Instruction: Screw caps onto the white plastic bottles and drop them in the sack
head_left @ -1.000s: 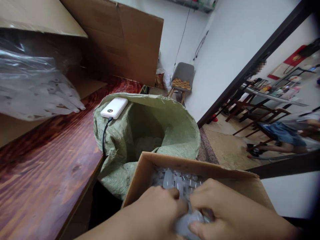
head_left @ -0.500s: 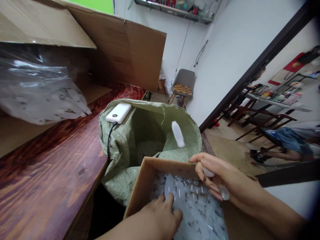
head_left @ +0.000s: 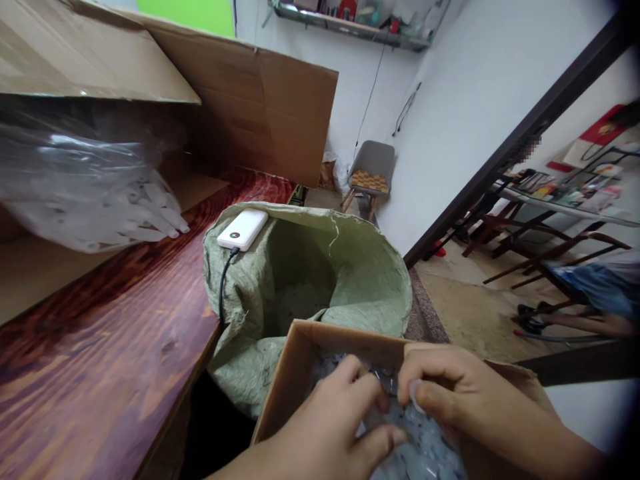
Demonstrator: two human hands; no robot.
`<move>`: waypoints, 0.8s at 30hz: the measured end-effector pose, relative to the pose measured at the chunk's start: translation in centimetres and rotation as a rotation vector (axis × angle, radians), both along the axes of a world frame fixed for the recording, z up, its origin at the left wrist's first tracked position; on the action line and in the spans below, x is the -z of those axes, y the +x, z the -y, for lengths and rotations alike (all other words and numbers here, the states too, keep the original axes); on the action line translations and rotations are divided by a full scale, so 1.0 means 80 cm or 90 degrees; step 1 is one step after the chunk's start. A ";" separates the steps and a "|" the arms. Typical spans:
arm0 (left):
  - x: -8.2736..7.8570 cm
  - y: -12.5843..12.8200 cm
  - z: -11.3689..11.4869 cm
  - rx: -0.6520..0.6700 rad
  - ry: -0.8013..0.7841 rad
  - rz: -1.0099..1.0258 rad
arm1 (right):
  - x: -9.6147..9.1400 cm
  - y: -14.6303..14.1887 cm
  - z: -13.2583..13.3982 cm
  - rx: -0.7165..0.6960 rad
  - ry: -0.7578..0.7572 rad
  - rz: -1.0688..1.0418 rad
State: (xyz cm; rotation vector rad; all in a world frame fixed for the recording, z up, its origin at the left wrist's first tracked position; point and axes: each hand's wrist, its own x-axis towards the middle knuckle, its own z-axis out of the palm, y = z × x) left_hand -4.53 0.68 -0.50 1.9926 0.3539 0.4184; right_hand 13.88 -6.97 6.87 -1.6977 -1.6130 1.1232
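A cardboard box (head_left: 289, 390) full of small translucent plastic bottles (head_left: 425, 453) sits low in front of me. My left hand (head_left: 340, 427) reaches into it with curled fingers around a bottle. My right hand (head_left: 450, 393) hovers over the box, pinching a small white cap between thumb and fingers. Behind the box gapes an open green woven sack (head_left: 360, 280) with pale bottles at its bottom.
A white power bank (head_left: 243, 229) with a black cable lies on the sack's rim beside the red-brown wooden table (head_left: 100, 347). A clear bag of bottles (head_left: 85, 193) and big cardboard boxes (head_left: 260, 113) sit on the table. A seated person's legs (head_left: 585, 307) show at right.
A bottle that flew toward the sack has dropped out of sight. My right hand came back over the box and closed; my left hand rose with a bottle.
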 end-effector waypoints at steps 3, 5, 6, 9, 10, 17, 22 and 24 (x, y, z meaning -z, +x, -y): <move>-0.011 0.000 -0.003 -0.093 -0.096 0.027 | -0.005 -0.004 0.001 0.019 0.035 0.071; -0.014 0.000 -0.004 -0.130 -0.166 0.008 | -0.008 -0.008 0.003 0.057 0.016 0.120; -0.015 0.001 -0.005 -0.136 -0.212 -0.002 | -0.009 -0.011 0.003 0.070 0.007 0.132; -0.015 0.001 -0.006 -0.156 -0.338 -0.018 | -0.012 -0.015 0.005 0.065 -0.023 0.082; -0.015 0.001 -0.006 -0.167 -0.364 -0.017 | -0.014 -0.016 0.006 0.050 -0.021 0.062; -0.011 0.002 -0.011 -0.239 -0.412 0.031 | -0.017 -0.020 0.006 -0.086 0.231 0.235; -0.012 0.003 -0.013 -0.235 -0.456 0.011 | -0.008 -0.023 0.009 -0.123 0.254 0.334; -0.013 0.004 -0.014 -0.228 -0.460 -0.002 | -0.007 -0.024 0.010 -0.157 0.307 0.356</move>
